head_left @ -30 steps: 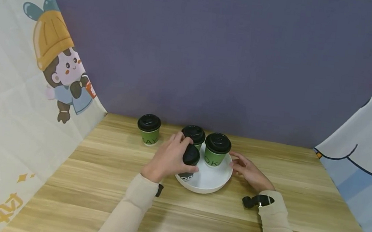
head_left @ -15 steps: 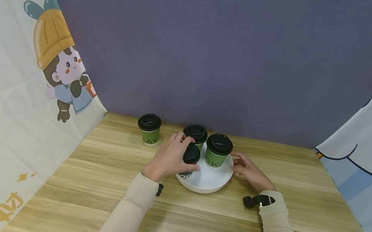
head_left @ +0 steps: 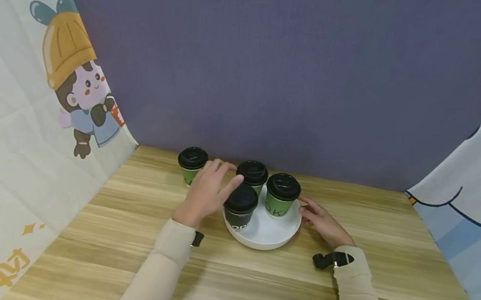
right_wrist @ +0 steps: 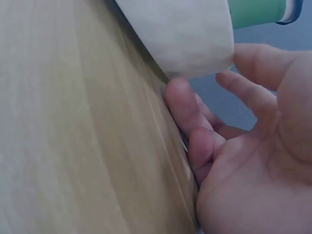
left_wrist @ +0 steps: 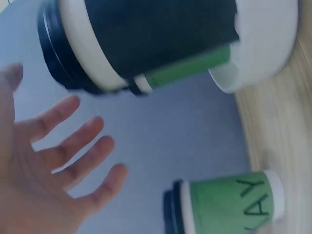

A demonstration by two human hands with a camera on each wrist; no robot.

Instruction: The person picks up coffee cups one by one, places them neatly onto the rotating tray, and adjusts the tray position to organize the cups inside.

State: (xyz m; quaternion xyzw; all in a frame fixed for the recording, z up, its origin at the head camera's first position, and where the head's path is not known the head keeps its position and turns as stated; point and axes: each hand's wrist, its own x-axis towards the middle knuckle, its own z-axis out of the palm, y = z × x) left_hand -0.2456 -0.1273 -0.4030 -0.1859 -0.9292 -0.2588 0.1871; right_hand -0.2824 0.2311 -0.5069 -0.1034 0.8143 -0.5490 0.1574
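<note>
A white round dish (head_left: 264, 239) carries a dark paper cup (head_left: 239, 214) and two green paper cups, one at the back (head_left: 253, 173) and one to the right (head_left: 278, 205), all with black lids. My left hand (head_left: 206, 193) is just left of the dark cup, fingers spread and holding nothing. In the left wrist view, a gap separates its fingers (left_wrist: 87, 131) from the dark cup (left_wrist: 161, 39). At the dish's right side, my right hand (head_left: 325, 226) touches the outer wall with its fingertips; the right wrist view shows its thumb (right_wrist: 258, 61) against that wall (right_wrist: 190, 39).
Another green lidded cup (head_left: 192, 162) stands on the wooden table (head_left: 261, 289), left of the dish and partly behind my left hand. A purple-grey backdrop (head_left: 274, 75) rises at the table's far edge, and printed cloths (head_left: 6, 120) flank both sides.
My left hand has let go of the dark cup and moved left, leaving the cup on the dish. The right hand has stayed at the dish's side.
</note>
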